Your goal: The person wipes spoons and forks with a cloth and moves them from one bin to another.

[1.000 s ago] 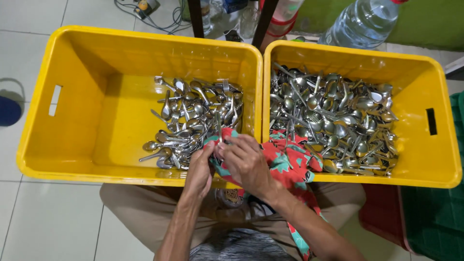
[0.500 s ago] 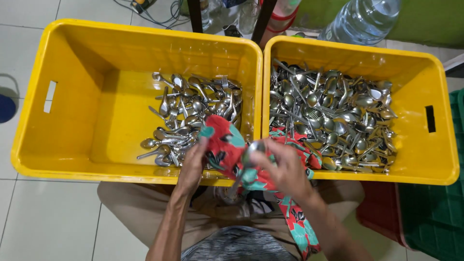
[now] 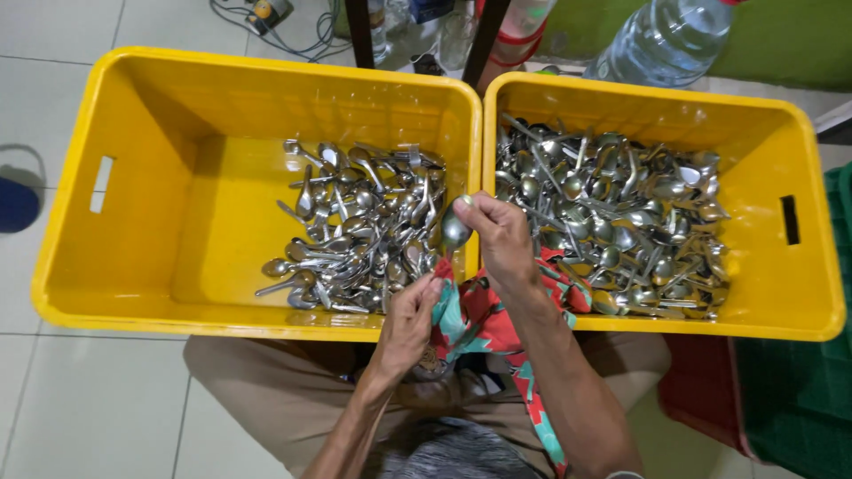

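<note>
My right hand holds a metal spoon by its handle, bowl up, over the gap between the two yellow crates. My left hand grips a red and teal patterned cloth just below it, at the front rim of the left crate. That cloth drapes down over my right forearm and lap. A heap of metal spoons lies in the right half of the left crate. The right crate holds a bigger pile of spoons.
A large clear water bottle stands behind the right crate. Dark table legs and cables sit behind the left crate. A green crate is at the right, and a blue object lies on the tiled floor at left.
Both hands were rubbing something inside the cloth near the crate rims. Now my right hand has risen with a spoon out of the cloth, and my left hand stays low on the cloth.
</note>
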